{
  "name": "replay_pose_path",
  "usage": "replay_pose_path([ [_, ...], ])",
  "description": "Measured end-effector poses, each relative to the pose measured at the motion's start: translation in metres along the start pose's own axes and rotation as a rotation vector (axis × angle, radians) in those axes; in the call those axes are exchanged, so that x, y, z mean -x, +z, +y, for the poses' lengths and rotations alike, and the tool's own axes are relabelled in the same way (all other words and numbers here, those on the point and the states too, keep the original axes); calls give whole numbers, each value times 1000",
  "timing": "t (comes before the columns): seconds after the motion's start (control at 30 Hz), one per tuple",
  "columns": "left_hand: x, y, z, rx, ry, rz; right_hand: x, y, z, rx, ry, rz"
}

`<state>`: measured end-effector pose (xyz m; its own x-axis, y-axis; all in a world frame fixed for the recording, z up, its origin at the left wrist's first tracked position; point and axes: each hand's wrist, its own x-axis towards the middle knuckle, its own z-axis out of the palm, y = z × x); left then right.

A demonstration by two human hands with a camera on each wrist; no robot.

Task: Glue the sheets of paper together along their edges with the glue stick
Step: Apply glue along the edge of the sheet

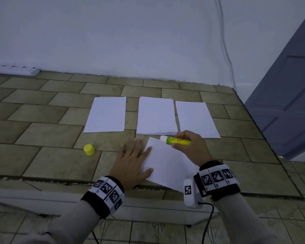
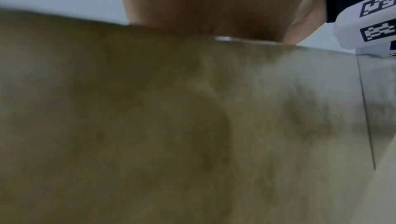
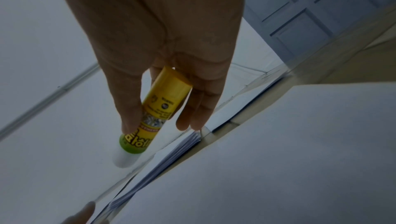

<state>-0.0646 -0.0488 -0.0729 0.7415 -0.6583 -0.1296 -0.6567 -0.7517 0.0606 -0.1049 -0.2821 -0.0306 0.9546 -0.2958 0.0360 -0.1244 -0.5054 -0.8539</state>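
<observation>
Paper is the matter here: one loose sheet point(image 1: 167, 166) lies nearest the person, skewed on the tiled floor point(image 1: 48, 131), with its far left corner close under the glue stick point(image 1: 176, 140). Beyond it lie a middle stack of sheets point(image 1: 156, 115), a single sheet to the left point(image 1: 106, 114) and another to the right point(image 1: 195, 118), each apart from its neighbour.

Thin and limp, such a sheet will probably slide on smooth tile and buckle if rubbed hard, so it wants pinning flat close to the edge being glued. The left hand point(image 1: 133, 161) does this, its fingers spread and laid flat on the sheet's left edge. The right hand point(image 1: 192, 147) pinches the glue stick by its barrel, thumb on one side and fingers on the other, white tip pointing left over the corner; whether the tip touches paper I cannot tell. The stick looks light and rigid, best held mid-barrel as it is.

The yellow cap point(image 1: 89, 149) stands on the floor, well left of the hands.

Only the right wrist view shows the middle stack's fanned layered edges point(image 3: 171, 160) and the grip from beneath. The left wrist view gives little but blurred tile and the palm's heel, while the head view alone shows the whole layout.
</observation>
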Motion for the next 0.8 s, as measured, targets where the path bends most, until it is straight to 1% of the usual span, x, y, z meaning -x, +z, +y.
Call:
replay_pose_path([
  [0.1,-1,5,-3,21,2,34,0,4,-1,13,1,-6],
  [0.2,-2,7,-4,40,-2,137,0,6,-3,-8,1,9],
  [0.33,-3,10,-7,81,-19,188,-3,11,-10,-35,29,43],
  [0.43,-3,13,-7,110,-28,182,-7,20,-20,-74,41,49],
  [0.53,-3,15,-7,156,-43,176,-15,35,-31,-73,14,26],
  [0.67,-2,14,-7,210,-41,127,-28,57,-41,29,-40,-15],
  [0.8,-1,12,-8,214,-40,108,-35,72,-49,146,-127,-68],
])
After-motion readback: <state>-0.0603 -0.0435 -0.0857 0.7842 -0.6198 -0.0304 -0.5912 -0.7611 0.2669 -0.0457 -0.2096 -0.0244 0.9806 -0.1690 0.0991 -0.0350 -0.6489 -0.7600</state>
